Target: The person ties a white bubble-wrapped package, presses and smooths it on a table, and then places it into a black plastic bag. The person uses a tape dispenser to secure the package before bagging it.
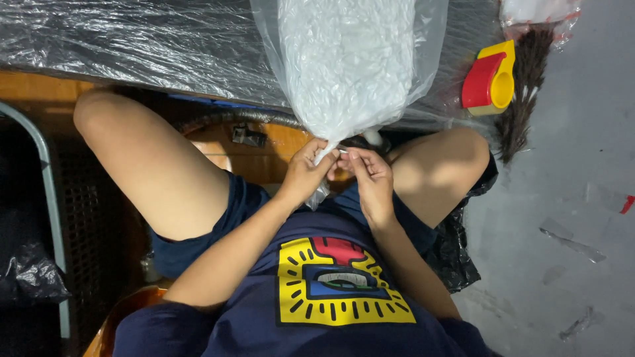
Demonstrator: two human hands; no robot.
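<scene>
A clear plastic bag (344,66) is laid across a black surface wrapped in crinkled transparent film (132,46), and its narrowed neck is hung over the near edge of that surface, between the knees of the seated person. The bag is filled with small white pieces, packed densely enough that a rounded, pebbly bulge is formed; what the pieces are cannot be told.

The gathered neck of the bag is pinched by the left hand (305,173), with fingers curled around the twisted plastic. The right hand (372,175) is held just beside it, fingertips closed on the same neck from the other side, and a small pale item appears to be caught between them; its kind cannot be told. Both hands are touching at the fingertips.

Room for movement is limited: the hands are boxed in by the thighs on either side and by the edge of the film-covered surface above. Open grey floor (569,198) is found to the right, marked with scraps of tape.

A red and yellow tape dispenser (489,79) is set on the right end of the surface, next to a dark bristled brush (526,92). A grey metal chair frame (49,198) is seen at the left.
</scene>
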